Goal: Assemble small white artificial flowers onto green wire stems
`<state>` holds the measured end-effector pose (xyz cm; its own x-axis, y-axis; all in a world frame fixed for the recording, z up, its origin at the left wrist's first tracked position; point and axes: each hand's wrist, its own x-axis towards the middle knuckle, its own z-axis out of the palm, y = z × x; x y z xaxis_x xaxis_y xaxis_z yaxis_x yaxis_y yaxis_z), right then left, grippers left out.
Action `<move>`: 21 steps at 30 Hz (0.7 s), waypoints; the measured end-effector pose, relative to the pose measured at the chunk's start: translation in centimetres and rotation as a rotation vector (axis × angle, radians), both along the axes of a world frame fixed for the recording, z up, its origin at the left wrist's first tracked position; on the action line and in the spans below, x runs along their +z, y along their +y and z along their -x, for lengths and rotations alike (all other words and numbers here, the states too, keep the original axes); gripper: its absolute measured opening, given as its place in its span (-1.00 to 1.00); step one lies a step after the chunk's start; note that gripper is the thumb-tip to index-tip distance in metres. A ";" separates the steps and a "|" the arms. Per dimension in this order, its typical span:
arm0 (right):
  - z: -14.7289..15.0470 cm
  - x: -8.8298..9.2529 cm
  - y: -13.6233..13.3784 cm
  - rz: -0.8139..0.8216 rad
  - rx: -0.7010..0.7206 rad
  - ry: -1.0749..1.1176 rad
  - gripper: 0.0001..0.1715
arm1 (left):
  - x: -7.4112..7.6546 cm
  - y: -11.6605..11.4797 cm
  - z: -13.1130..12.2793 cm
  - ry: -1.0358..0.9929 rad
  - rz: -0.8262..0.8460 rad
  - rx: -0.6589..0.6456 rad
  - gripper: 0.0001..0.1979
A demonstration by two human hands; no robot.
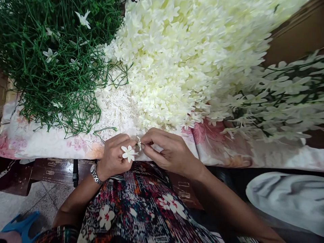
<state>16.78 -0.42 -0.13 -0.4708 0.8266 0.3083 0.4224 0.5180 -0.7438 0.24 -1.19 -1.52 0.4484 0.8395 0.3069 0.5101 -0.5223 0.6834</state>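
My left hand [116, 153] is closed around an artificial flower stem, mostly hidden in the fist. A white five-petalled flower [129, 153] shows in front of its fingers. My right hand [168, 148] pinches something thin and pale beside a small white blossom [139, 143], between thumb and forefinger; the exact piece is too small to make out. Both hands meet just over the table's near edge. Right behind them lies a heap of loose white-yellow petals [167, 84], with a bundle of fine white stamens [117, 106] to its left.
A tangled pile of green plastic stems [60, 67] fills the left of the table. Finished-looking white flower sprays [283, 101] lie at the right. A floral tablecloth [83, 146] covers the table. A blue plastic stool [24, 224] stands on the floor lower left.
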 end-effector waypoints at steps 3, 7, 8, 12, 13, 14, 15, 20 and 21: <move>0.2 -0.5 -0.1 0.002 -0.031 0.019 -0.91 | 0.0 0.1 -0.1 0.039 -0.024 -0.007 -0.89; 0.4 -0.9 -0.2 -0.020 -0.048 0.021 -0.91 | -0.3 0.1 0.1 0.058 -0.023 -0.020 -0.87; 0.3 -0.8 -0.2 -0.023 -0.045 0.015 -0.90 | -0.3 0.1 0.1 0.060 -0.014 -0.022 -0.88; -0.1 0.1 -0.1 -0.054 -0.010 -0.029 -0.88 | 0.7 -0.1 0.0 0.002 0.067 -0.013 -0.82; -0.3 0.4 -0.1 -0.074 -0.007 -0.037 -0.89 | 1.2 -0.1 -0.2 -0.039 0.101 0.008 -0.72; -0.6 0.8 -0.1 -0.097 -0.012 -0.043 -0.89 | 1.8 -0.1 -0.4 -0.066 0.153 0.028 -0.60; -1.0 1.2 -0.1 -0.120 -0.024 -0.045 -0.90 | 2.4 -0.1 -0.5 -0.082 0.187 0.026 -0.52; -4.9 3.5 0.1 -0.290 -0.256 -0.008 -0.86 | 4.3 0.4 -1.0 -0.083 0.180 -0.065 -0.36; -6.2 4.0 0.3 -0.366 -0.343 -0.022 -0.86 | 4.3 0.5 -1.0 -0.068 0.169 -0.055 -0.37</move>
<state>22.94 -0.13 3.88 -0.2003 0.7746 0.5999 0.6278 0.5716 -0.5283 1.28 -0.70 2.77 0.4784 0.8563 0.1948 0.4336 -0.4232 0.7955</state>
